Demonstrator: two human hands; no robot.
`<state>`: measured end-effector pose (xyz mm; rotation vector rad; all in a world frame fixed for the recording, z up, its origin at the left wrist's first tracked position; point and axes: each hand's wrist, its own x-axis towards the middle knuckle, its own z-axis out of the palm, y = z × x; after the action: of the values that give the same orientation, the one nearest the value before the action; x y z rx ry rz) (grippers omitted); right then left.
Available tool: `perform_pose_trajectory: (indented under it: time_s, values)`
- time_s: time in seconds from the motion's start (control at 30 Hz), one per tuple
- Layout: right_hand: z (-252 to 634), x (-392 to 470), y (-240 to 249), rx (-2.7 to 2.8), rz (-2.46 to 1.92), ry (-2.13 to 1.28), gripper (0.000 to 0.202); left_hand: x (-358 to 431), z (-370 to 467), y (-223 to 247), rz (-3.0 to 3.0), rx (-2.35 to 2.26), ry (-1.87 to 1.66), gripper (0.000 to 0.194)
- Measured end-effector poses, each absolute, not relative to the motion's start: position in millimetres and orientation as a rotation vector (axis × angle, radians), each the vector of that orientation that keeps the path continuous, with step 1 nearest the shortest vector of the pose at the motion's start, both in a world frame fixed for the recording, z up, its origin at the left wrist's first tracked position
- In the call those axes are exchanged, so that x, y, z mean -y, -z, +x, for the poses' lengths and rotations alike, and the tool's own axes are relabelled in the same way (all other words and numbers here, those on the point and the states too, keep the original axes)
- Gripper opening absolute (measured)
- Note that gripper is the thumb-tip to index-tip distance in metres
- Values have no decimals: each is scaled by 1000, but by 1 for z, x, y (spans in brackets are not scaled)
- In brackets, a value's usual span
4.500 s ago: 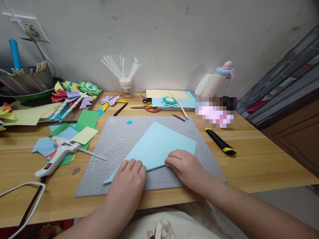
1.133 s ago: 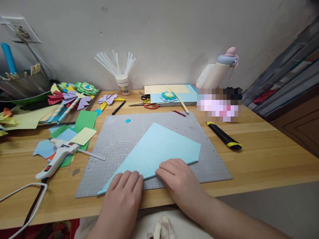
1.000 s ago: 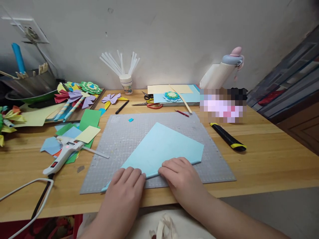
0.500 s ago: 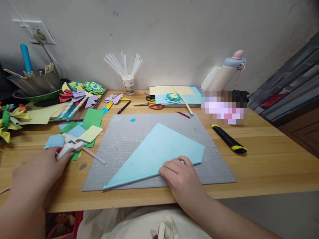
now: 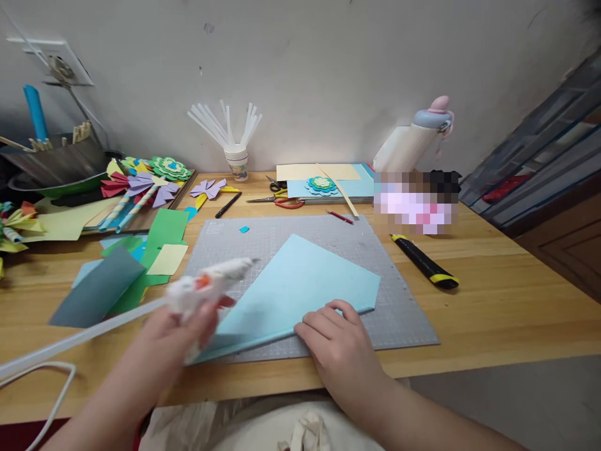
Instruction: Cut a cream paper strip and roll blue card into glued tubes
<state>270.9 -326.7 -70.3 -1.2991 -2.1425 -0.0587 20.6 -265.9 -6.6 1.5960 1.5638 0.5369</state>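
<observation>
My left hand (image 5: 188,326) is wrapped round a white hot glue gun (image 5: 211,282), slightly blurred by motion. Its nozzle points right, above the left part of a light blue sheet of paper (image 5: 300,282). A long translucent glue stick (image 5: 94,332) juts out of the gun's back end. The paper lies on a grey cutting mat (image 5: 408,319), its near edge rolled into a thin tube. With curled fingers my right hand (image 5: 335,338) holds that rolled edge down, right of its middle. The fingertips' undersides are hidden.
Coloured paper pieces (image 5: 162,250) lie left of the mat, a black-yellow utility knife (image 5: 425,263) right. Behind are scissors (image 5: 286,202), a pen (image 5: 228,205), a red pencil (image 5: 340,217) and a paper cup (image 5: 236,164) of glue sticks. A white cord (image 5: 66,391) loops at front left.
My left hand has lifted the glue gun off the paper scraps and swung it right, over the blue sheet. A dark sheet on the scraps now sits tilted. My right hand stays put.
</observation>
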Motion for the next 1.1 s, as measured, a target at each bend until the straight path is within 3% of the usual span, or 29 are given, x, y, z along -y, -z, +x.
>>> perform_pose_trajectory:
  time_s: [0.2,0.47,1.1]
  values:
    - [271,326,67,2178,-1300,107,31,254,101,4,1651,-1326,-315,47]
    - [270,326,67,2168,-1310,153,32,230,139,10,1744,-1304,-184,55]
    - [270,326,66,2184,-1335,103,29,244,88,3,2009,-1561,-110,54]
